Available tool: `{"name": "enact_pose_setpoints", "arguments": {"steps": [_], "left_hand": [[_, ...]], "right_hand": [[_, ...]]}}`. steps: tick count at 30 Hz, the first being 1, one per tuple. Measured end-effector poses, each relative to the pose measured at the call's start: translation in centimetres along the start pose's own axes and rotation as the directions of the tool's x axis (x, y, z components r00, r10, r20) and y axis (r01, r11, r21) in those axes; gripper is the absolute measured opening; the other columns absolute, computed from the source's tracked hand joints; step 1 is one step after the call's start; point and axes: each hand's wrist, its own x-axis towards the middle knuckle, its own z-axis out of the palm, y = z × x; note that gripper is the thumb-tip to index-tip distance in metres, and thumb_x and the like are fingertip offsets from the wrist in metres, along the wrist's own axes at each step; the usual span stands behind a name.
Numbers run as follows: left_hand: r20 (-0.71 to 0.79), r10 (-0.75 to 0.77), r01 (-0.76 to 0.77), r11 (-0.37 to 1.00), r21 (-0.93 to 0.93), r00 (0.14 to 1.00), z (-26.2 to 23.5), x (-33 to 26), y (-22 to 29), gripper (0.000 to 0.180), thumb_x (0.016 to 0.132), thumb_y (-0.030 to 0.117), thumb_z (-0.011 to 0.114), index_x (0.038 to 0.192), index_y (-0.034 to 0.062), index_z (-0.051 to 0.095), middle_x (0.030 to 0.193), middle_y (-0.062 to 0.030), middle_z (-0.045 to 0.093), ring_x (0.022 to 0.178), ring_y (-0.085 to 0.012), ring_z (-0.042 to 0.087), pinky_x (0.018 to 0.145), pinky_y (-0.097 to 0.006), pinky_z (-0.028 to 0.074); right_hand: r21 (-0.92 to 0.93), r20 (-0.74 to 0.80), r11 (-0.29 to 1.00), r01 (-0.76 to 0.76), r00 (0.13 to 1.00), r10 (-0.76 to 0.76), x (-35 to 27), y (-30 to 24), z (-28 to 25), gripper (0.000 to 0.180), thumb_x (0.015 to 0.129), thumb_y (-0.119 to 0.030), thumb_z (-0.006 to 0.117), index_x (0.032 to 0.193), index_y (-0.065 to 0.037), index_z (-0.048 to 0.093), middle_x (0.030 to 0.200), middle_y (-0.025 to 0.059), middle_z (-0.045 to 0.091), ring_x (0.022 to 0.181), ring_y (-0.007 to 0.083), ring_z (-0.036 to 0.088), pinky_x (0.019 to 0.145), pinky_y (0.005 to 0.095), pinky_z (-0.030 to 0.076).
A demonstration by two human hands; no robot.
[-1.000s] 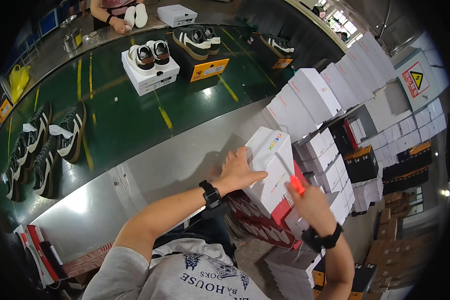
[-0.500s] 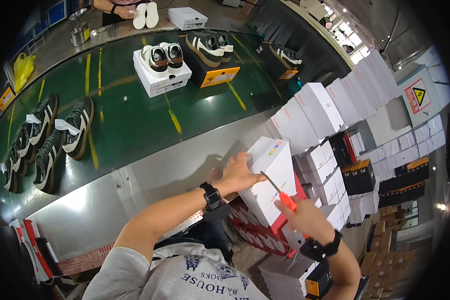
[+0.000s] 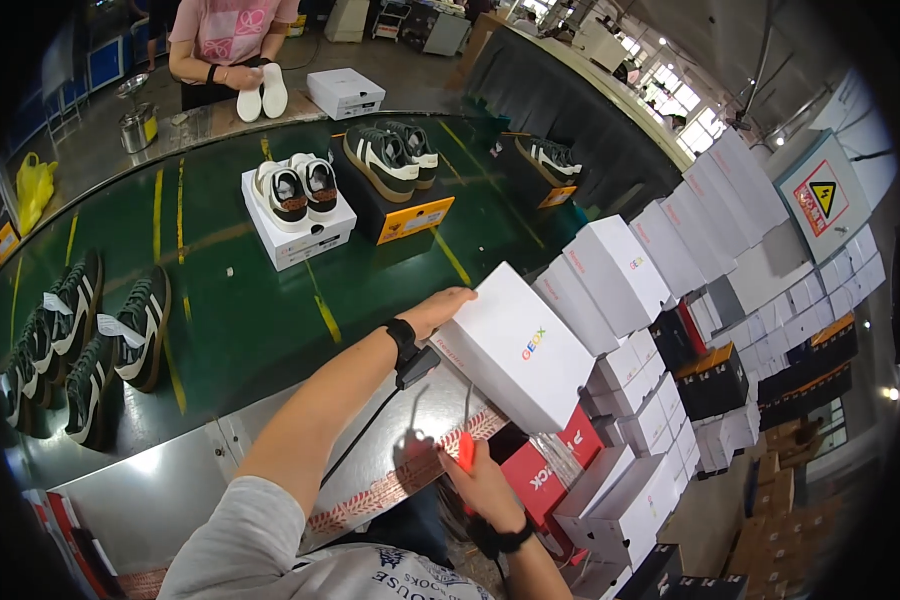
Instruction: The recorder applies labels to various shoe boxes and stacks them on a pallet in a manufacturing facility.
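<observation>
A closed white shoe box point(image 3: 518, 345) with coloured letters on its side stands tilted in front of me. My left hand point(image 3: 438, 310) grips its upper left edge, fingers over the corner. Closer to me, my right hand point(image 3: 485, 485) is closed round an orange-handled tool point(image 3: 465, 453) with a thin metal blade; its exact kind is unclear. Beneath and beside the white box is a red box point(image 3: 540, 478), partly covered. A metal worktop point(image 3: 370, 420) lies below my left forearm.
A green conveyor belt point(image 3: 210, 300) carries dark striped sneakers point(image 3: 145, 325) and shoes on boxes, including white shoes point(image 3: 295, 190). White boxes point(image 3: 610, 270) are stacked at right. Across the belt a person point(image 3: 232, 60) holds white shoes point(image 3: 262, 93).
My left hand has tipped the white box up and turned it. My right hand with the orange-handled tool has moved left, away from the box. The view has shifted upward.
</observation>
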Motion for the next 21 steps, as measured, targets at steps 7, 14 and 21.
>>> {"name": "enact_pose_setpoints", "arguments": {"steps": [7,14,21], "left_hand": [[-0.274,0.283,-0.267,0.959,0.095,0.919,-4.0,-8.7,-1.9,0.047,0.092,0.034,0.059,0.129,0.0045,0.053,0.123,-0.0067,0.057,0.116,-0.0138,0.049,0.097,-0.031,0.039],[-0.619,0.185,-0.332,0.935,-0.129,0.763,-6.3,-26.2,-10.1,0.024,0.095,0.017,0.056,0.115,0.0052,0.057,0.108,-0.0038,0.061,0.096,-0.0125,0.057,0.087,-0.028,0.046],[-0.782,0.13,-0.395,0.905,-0.158,0.61,-9.7,-37.3,-14.3,0.02,0.097,0.019,0.055,0.109,0.0037,0.06,0.102,-0.0031,0.063,0.091,-0.0124,0.06,0.083,-0.026,0.048]], "right_hand": [[-0.011,-0.001,0.961,0.278,0.961,-0.278,10.8,-0.7,3.9,0.048,0.083,-0.031,0.063,0.109,0.005,0.047,0.099,0.0298,0.06,0.095,0.0451,0.059,0.082,0.0477,0.048],[-0.328,-0.149,0.831,0.449,0.844,-0.515,17.1,-1.1,5.1,0.075,0.077,-0.028,0.074,0.135,0.001,0.038,0.123,0.0269,0.05,0.112,0.0437,0.049,0.096,0.0493,0.04],[-0.505,-0.039,0.66,0.556,0.75,-0.661,10.2,1.7,7.6,0.059,0.088,-0.024,0.06,0.141,-0.008,0.038,0.133,0.024,0.043,0.124,0.0408,0.041,0.098,0.0536,0.035]]}}
